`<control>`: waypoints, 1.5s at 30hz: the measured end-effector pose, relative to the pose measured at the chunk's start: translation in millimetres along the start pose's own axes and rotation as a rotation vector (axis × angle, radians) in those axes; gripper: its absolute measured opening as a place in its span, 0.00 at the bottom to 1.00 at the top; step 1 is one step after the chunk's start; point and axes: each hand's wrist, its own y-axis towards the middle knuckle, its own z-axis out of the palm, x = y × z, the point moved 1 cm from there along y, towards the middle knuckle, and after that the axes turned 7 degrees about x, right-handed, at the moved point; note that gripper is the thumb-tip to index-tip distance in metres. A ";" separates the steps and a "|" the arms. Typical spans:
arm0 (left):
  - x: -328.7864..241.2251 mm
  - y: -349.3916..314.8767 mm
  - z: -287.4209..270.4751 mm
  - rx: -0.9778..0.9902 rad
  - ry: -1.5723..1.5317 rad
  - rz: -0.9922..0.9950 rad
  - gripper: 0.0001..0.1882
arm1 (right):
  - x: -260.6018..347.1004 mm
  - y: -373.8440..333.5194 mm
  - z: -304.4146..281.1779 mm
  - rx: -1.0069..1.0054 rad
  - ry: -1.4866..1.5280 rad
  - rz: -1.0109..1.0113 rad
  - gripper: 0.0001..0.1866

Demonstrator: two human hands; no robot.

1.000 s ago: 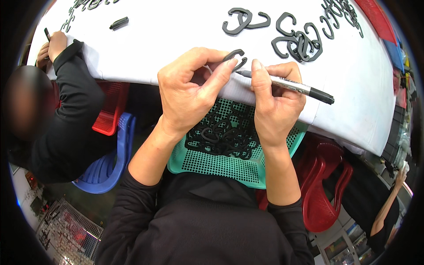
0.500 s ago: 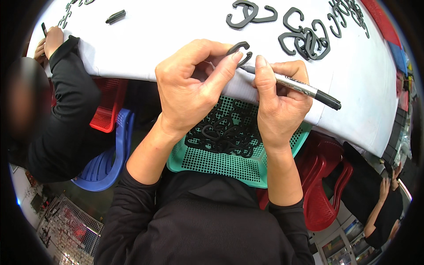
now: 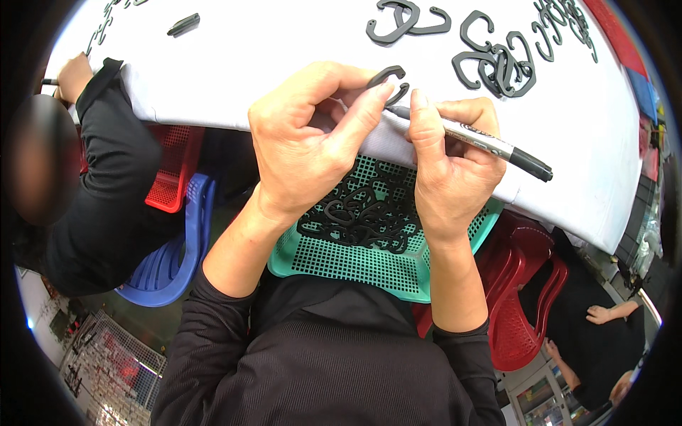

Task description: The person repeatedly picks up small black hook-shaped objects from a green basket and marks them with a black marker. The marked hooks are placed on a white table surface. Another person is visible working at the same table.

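In hands: C-clip, cyl. marker

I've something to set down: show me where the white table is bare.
Bare: the white table between the black cap and the hook pair, and right of the marker, below the clustered hooks. Crowded: that cluster, the upper-right hooks, and the green basket.
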 end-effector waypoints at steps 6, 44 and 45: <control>-0.8 -0.2 -0.2 0.001 0.001 -0.020 0.04 | 0.5 0.1 -0.2 0.003 -0.063 -0.019 0.10; 3.6 -1.3 -21.8 0.215 0.266 0.272 0.12 | 7.3 2.7 0.5 0.044 0.021 0.080 0.10; 3.5 -1.4 -21.8 0.216 0.264 0.272 0.12 | 6.6 2.4 0.7 0.044 0.026 0.082 0.10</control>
